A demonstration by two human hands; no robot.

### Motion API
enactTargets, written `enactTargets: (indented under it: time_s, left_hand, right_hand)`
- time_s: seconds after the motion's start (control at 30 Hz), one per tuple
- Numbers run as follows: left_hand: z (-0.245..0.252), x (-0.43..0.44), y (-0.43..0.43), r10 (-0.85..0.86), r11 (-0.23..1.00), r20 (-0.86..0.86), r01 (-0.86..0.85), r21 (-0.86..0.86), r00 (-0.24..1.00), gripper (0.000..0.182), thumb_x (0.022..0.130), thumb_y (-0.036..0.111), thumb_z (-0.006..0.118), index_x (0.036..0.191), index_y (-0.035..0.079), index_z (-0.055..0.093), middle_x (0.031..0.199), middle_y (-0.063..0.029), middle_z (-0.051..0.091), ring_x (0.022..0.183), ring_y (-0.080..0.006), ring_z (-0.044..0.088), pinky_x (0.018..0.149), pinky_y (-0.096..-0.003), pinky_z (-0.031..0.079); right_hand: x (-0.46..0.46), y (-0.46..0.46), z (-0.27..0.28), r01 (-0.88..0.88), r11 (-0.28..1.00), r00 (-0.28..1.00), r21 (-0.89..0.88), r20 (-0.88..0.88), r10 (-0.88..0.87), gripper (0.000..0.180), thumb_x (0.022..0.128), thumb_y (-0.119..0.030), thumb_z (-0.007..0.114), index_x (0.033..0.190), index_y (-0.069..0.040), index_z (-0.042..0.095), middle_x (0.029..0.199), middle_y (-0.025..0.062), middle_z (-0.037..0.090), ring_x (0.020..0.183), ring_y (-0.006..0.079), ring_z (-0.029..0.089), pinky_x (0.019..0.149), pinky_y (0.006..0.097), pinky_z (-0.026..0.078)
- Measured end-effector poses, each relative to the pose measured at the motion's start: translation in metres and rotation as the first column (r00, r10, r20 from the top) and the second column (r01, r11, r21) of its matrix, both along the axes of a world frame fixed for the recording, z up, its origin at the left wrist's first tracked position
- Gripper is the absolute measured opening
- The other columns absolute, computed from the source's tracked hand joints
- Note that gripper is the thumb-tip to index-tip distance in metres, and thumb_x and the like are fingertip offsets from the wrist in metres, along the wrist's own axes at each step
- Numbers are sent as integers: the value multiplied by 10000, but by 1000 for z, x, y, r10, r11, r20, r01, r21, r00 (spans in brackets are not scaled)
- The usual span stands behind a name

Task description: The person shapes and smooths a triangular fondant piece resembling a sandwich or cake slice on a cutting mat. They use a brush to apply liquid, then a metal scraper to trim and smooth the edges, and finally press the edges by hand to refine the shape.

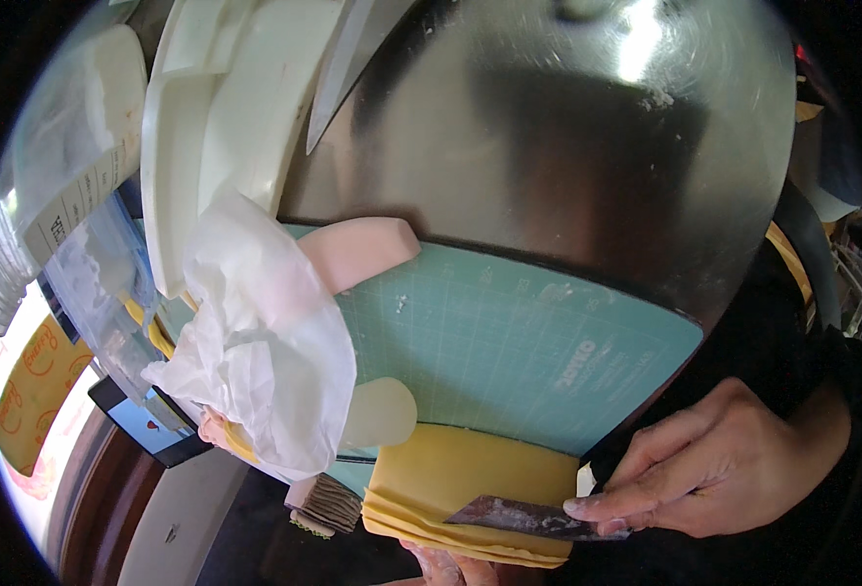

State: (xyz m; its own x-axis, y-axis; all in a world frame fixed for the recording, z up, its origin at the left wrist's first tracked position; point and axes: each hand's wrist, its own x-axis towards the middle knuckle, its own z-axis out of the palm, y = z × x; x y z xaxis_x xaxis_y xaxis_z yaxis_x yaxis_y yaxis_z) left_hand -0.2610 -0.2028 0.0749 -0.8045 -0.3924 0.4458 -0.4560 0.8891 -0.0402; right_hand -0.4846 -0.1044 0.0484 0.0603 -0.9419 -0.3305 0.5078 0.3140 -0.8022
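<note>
My right hand (716, 461) pinches a thin dark metal blade (526, 516), smeared with pale residue. The blade lies across a yellow, clay-like slab (475, 465) whose near edge is split into ragged layers. Against that layered edge rest the fingers of my left hand (449, 565); the slab hides most of this hand. Beneath is a green cutting mat (489, 344) with a printed grid. Touching the slab's corner is a pale rounded piece (379, 412). A small brown block (334, 504) with a grooved side sits close by.
Crumpled white paper (262, 344) partly covers a pink clay-like piece (361, 253). Beyond the mat lie a shiny metal surface (548, 168), a pointed blade (343, 73) and a white tray (255, 124). A phone (149, 425), a plastic bag (101, 256) and a labelled clear container (72, 146) stand at left.
</note>
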Motion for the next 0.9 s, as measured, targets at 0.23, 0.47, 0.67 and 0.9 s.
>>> enactTargets:
  time_s: [0.23,0.47,0.67,0.9]
  left_hand:
    - [2,-1,1,-3,1000,2,3,-1,1000,240,816,186,560,965,7,621,799,-165,654,856,-316,663,1002,-622,153]
    - [2,-2,0,2,1000,2,-2,3,1000,243,810,192,569,950,3,627,794,-166,656,853,-319,665,1005,-631,138]
    - [2,-2,1,3,1000,6,-3,1,1000,245,804,197,577,937,-1,632,790,-167,659,850,-323,667,1009,-638,125]
    - [0,-2,1,6,1000,7,-6,-4,1000,249,797,203,586,922,-6,638,786,-168,662,847,-326,669,1012,-647,110]
  right_hand:
    - [2,0,0,-29,999,998,26,53,27,317,777,-44,716,1085,-109,677,867,95,692,741,146,690,694,233,578]
    - [2,0,-1,-32,998,996,59,87,27,330,767,-57,726,1087,-120,676,872,94,696,767,144,690,710,248,579]
    - [4,0,-1,-30,996,988,79,155,18,325,773,-56,721,1090,-113,672,882,102,697,783,148,690,732,245,577]
    - [3,-1,0,-49,994,987,96,159,33,326,779,-45,713,1096,-104,666,889,110,697,798,141,687,744,237,572]
